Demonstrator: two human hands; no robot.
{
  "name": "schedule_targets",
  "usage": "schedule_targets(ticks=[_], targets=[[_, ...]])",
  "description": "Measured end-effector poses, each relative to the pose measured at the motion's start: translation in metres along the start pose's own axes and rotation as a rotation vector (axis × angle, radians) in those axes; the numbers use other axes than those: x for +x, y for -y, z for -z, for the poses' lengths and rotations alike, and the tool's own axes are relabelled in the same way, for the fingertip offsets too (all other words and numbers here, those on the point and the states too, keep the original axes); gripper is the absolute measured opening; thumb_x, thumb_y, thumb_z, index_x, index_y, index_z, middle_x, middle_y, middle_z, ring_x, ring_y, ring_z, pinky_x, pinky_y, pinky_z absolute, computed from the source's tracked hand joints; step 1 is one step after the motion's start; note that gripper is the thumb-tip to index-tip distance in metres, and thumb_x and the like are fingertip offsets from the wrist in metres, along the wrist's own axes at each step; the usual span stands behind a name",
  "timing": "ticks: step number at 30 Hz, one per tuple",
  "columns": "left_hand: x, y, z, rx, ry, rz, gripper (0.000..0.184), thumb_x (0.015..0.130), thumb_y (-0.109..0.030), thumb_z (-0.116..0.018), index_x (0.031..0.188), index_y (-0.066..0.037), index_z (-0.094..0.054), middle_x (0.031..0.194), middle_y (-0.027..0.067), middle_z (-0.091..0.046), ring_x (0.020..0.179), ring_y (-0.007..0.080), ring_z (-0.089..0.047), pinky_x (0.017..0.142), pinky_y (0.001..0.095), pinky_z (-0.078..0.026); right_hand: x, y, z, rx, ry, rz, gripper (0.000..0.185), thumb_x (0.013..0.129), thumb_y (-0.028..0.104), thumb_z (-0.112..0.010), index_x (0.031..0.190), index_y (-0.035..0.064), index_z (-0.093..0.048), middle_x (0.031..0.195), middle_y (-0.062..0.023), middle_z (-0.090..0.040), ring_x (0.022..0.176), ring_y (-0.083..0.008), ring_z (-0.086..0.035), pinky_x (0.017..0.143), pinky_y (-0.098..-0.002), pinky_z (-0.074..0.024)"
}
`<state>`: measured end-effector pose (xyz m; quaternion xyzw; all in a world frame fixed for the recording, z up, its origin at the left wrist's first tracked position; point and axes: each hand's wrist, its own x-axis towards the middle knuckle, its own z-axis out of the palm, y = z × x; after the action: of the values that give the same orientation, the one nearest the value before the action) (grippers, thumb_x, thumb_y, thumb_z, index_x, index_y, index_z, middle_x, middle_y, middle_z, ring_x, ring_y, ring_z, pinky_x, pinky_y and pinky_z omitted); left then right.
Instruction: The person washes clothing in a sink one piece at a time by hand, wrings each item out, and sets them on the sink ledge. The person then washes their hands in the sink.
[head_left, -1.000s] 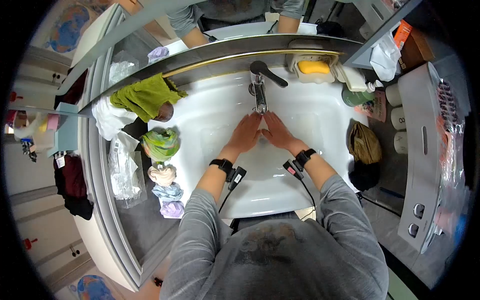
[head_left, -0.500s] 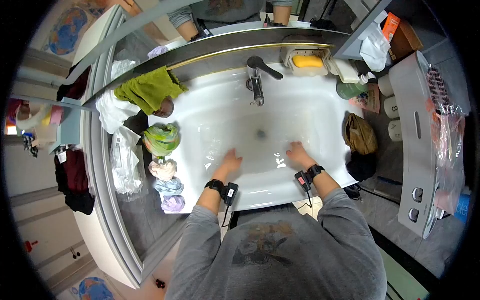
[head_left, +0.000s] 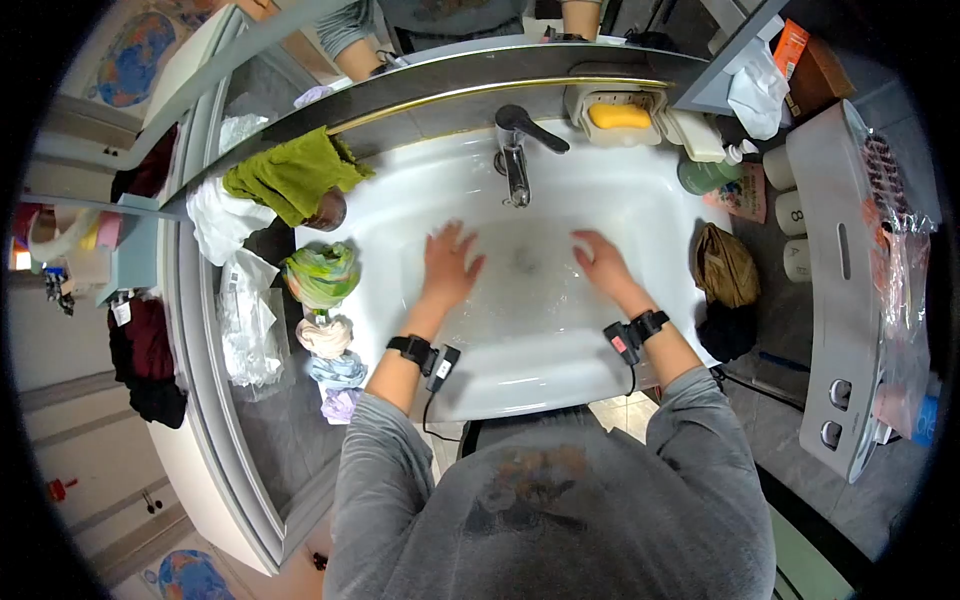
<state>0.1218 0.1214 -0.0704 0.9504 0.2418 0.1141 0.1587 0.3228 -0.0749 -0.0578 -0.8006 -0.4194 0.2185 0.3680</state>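
A white washbasin [head_left: 630,180] holds slightly cloudy water [head_left: 520,310], with the dark drain blurred beneath the surface. On the basin's left side my left hand [head_left: 449,265] is at the water, fingers spread and nothing in it. Opposite it, my right hand [head_left: 602,264] has its thumb and fingers apart, also holding nothing. Between and beyond the hands stands a dark chrome faucet [head_left: 517,160]; no stream shows from its spout. Each wrist wears a black strap with a small box.
Left rim: an olive-green towel [head_left: 290,178], a green patterned cloth bundle [head_left: 322,276] and several small pale cloths [head_left: 325,337]. Right: a brown cloth bundle [head_left: 726,265], a black one [head_left: 727,331] and a green pump bottle [head_left: 708,174]. Yellow soap [head_left: 618,116] lies in a dish behind.
Both hands have moved forward, toward the faucet, and show more fully. My left hand's fingers are more spread. Ripples on the water have shifted.
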Motion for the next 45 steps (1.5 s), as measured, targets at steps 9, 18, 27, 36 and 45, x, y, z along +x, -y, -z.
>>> schedule_targets(ticks=[9,18,27,36,45], targets=[[0.077,0.039,0.001,0.163,-0.104,0.105,0.06,0.08,-0.032,-0.047,0.124,0.004,-0.027,0.132,0.0201,-0.021,0.124,0.0295,-0.018,0.1,0.0434,-0.012,0.104,-0.048,0.036,-0.471,-0.369,0.231,0.048,0.075,0.019,-0.054,0.114,-0.0042,-0.037,0.12,-0.0223,-0.037,0.113,-0.035,-0.033,0.095,-0.0415,-0.0261],[0.077,-0.029,-0.014,0.189,0.073,-0.236,0.058,0.076,-0.023,-0.048,0.123,0.005,-0.028,0.131,0.0174,-0.027,0.122,0.0287,-0.022,0.102,0.0389,-0.014,0.1,0.019,-0.03,-0.54,-0.053,0.511,0.056,0.07,0.018,-0.057,0.118,-0.0019,-0.035,0.123,-0.0189,-0.034,0.116,-0.0321,-0.029,0.098,-0.0398,-0.0212],[-0.019,-0.011,-0.047,0.08,0.377,-0.39,0.042,0.075,-0.019,-0.051,0.114,-0.003,-0.045,0.128,0.0154,-0.031,0.122,0.026,-0.024,0.101,0.0405,-0.016,0.03,0.029,-0.049,-0.512,0.276,0.381,0.057,0.071,0.02,-0.055,0.119,-0.0026,-0.035,0.131,-0.016,-0.025,0.123,-0.0264,-0.021,0.101,-0.0374,-0.0161],[-0.043,-0.007,-0.035,0.161,0.336,0.028,0.053,0.074,-0.026,-0.054,0.121,-0.008,-0.039,0.135,0.0194,-0.015,0.125,0.0316,-0.014,0.099,0.0474,-0.013,0.032,0.0,-0.047,-0.798,0.514,0.223,0.065,0.068,0.019,-0.055,0.123,-0.0049,-0.029,0.135,-0.016,-0.016,0.124,-0.0261,-0.018,0.101,-0.0369,-0.0172],[-0.058,0.01,-0.043,0.186,0.271,0.27,0.07,0.071,-0.034,-0.057,0.127,-0.005,-0.028,0.134,0.0245,-0.008,0.124,0.0374,-0.009,0.096,0.0531,-0.014,0.036,-0.006,-0.055,-0.791,0.501,0.181,0.071,0.07,0.026,-0.056,0.127,-0.001,-0.023,0.136,-0.0161,-0.011,0.126,-0.0256,-0.014,0.1,-0.0397,-0.0177]])
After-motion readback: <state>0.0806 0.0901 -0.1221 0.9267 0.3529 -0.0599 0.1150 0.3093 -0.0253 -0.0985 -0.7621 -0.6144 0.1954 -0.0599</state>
